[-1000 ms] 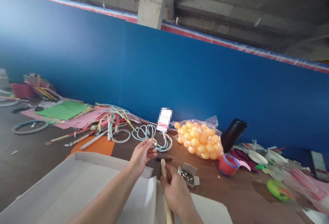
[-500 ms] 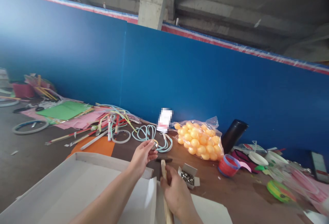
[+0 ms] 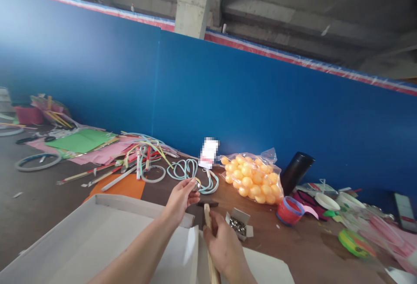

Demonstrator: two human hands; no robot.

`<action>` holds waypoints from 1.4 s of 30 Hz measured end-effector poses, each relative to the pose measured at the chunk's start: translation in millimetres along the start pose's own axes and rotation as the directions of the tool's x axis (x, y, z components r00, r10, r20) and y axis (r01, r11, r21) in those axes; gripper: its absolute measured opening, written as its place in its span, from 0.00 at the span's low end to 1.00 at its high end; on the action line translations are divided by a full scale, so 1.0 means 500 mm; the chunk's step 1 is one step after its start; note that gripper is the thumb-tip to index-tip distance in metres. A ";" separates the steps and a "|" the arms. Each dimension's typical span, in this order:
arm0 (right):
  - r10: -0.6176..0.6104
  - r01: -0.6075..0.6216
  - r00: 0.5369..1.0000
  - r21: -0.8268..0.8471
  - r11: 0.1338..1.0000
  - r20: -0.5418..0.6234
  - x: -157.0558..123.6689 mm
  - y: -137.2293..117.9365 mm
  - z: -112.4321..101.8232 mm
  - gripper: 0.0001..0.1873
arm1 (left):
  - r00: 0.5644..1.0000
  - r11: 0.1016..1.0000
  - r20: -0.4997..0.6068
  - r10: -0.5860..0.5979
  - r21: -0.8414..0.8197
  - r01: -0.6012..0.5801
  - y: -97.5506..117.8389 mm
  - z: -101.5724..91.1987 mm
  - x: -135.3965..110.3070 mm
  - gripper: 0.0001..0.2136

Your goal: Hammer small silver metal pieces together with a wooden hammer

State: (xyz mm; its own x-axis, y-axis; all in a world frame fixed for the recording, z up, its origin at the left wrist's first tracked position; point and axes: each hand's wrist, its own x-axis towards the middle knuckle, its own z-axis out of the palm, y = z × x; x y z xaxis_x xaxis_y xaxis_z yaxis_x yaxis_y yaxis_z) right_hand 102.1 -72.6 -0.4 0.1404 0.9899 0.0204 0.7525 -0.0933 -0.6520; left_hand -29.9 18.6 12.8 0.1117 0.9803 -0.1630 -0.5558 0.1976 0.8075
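My left hand (image 3: 180, 199) is raised over the far edge of a shallow white cardboard tray (image 3: 81, 236) and pinches a small shiny metal bell (image 3: 196, 184) between thumb and fingertips. My right hand (image 3: 224, 246) is wrapped round the wooden handle of a hammer (image 3: 207, 227), whose dark head lies on the table just past the tray's corner. Beside that hand stands a small open white box of metal bells (image 3: 239, 224).
A bag of orange ping-pong balls (image 3: 252, 179), a black cylinder (image 3: 296, 171), a red-and-blue tape roll (image 3: 289, 210) and plastic clutter lie to the right. Coiled light-blue cord (image 3: 189, 171), sticks, orange and green paper lie left. A blue wall panel (image 3: 228, 97) backs the table.
My left hand with the bell has dropped slightly toward the hammer head. My right hand has barely shifted on the handle.
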 end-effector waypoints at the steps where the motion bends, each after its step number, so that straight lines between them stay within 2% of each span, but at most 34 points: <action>1: 0.000 0.000 1.000 -0.005 1.000 -0.001 0.000 0.000 0.000 0.19 | 1.000 1.000 -0.003 -0.004 0.001 0.004 0.001 0.001 0.000 0.11; 42: -0.010 0.008 1.000 -0.074 0.997 -0.027 -0.004 -0.007 -0.003 0.18 | 1.000 0.999 0.011 0.009 0.037 -0.009 -0.008 0.000 0.003 0.14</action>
State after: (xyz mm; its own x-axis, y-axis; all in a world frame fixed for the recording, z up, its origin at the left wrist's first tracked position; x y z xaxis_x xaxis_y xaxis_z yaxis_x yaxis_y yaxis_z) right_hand 100.3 -74.6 2.9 0.1503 0.9875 0.0473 0.7994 -0.0933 -0.5935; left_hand -27.6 19.3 9.3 0.1157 0.9819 -0.1499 -0.5255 0.1886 0.8296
